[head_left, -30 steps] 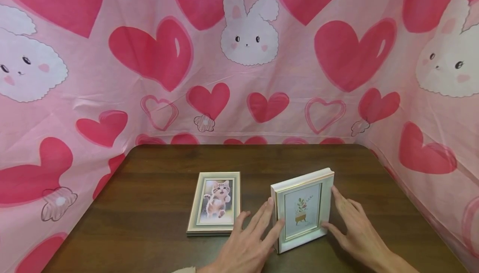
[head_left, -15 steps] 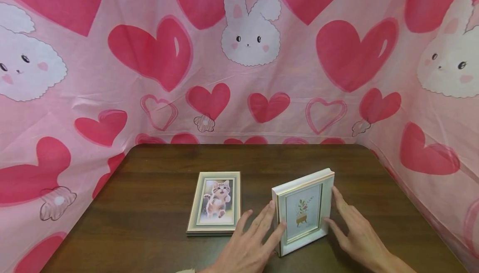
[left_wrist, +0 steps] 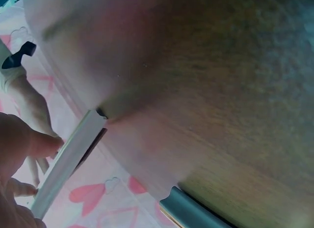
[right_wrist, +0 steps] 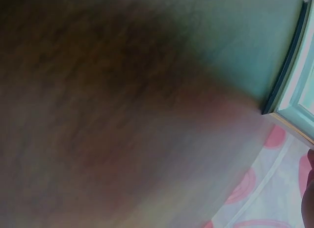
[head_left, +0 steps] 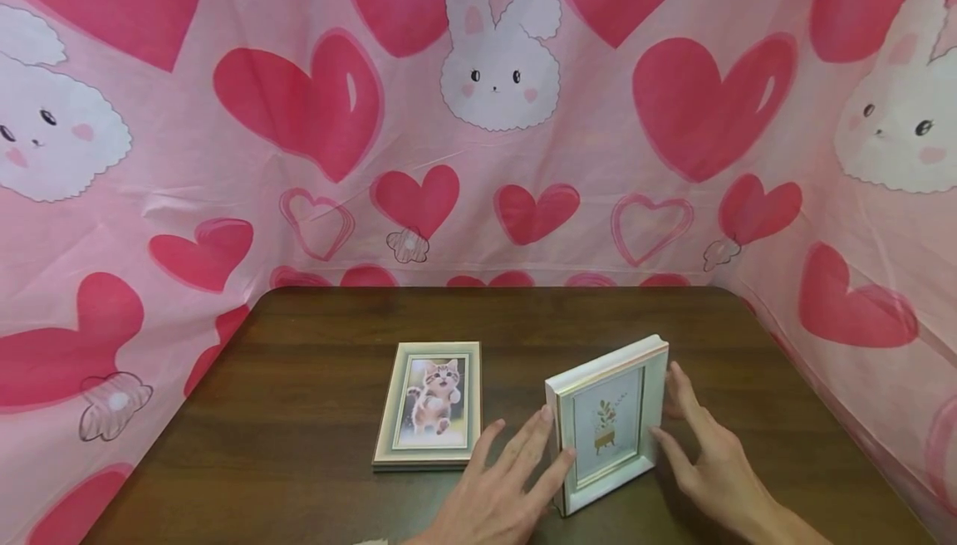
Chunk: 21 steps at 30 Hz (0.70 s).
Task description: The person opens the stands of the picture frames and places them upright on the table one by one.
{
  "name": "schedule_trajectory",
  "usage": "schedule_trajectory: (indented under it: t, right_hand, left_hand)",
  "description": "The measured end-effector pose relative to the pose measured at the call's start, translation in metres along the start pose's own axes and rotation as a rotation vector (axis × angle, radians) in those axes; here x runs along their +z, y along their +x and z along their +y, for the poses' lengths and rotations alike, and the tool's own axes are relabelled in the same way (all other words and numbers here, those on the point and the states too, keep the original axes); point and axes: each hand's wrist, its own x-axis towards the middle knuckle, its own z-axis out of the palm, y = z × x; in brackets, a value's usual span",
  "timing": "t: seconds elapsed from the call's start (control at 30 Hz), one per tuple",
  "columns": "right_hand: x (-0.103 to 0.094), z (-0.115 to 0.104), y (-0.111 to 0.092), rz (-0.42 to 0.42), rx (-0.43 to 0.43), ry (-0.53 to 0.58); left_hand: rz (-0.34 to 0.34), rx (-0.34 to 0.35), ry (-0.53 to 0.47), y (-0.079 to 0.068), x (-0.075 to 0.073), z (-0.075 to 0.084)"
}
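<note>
The white picture frame (head_left: 609,424) stands upright on its lower edge on the brown desk (head_left: 314,379), right of centre, and compared with half a second and a second ago it has turned a little: its left side has come nearer to the person, so the potted-plant print (head_left: 604,426) now shows more narrowly, while the upper right corner has hardly moved. The left hand (head_left: 497,491) has followed that edge slightly; its thumb lies on the front border and its fingers along the left side, a light grip drawn in only as far as the thick edge between them. The right hand (head_left: 718,470) has shifted more, its fingertips reaching a little farther back past the right edge while the thumb sits at the front; this grip too spans the edge loosely, though how the fingers bear on the back is hidden. In the left wrist view, that hand's thumb and a finger touch the frame's white side. The cat picture frame (head_left: 429,408) stays flat on the desk, picture up, beside the left hand. The pink cloth (head_left: 478,154), printed with hearts and rabbits, hangs behind as before.
</note>
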Motion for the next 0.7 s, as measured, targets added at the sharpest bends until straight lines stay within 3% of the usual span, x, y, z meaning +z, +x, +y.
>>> schedule_trajectory:
  t: [0.37,0.7]
  right_hand:
    - [-0.0048,0.0035,0.0024,-0.09,0.047,0.01]
    - [-0.0054,0.0052,0.0049,-0.092,0.027,0.038]
  left_hand:
    - [-0.051,0.005,-0.057,0.0013,-0.0034,0.0013]
    - [-0.01,0.017,-0.027,0.0022,-0.0021,0.0036]
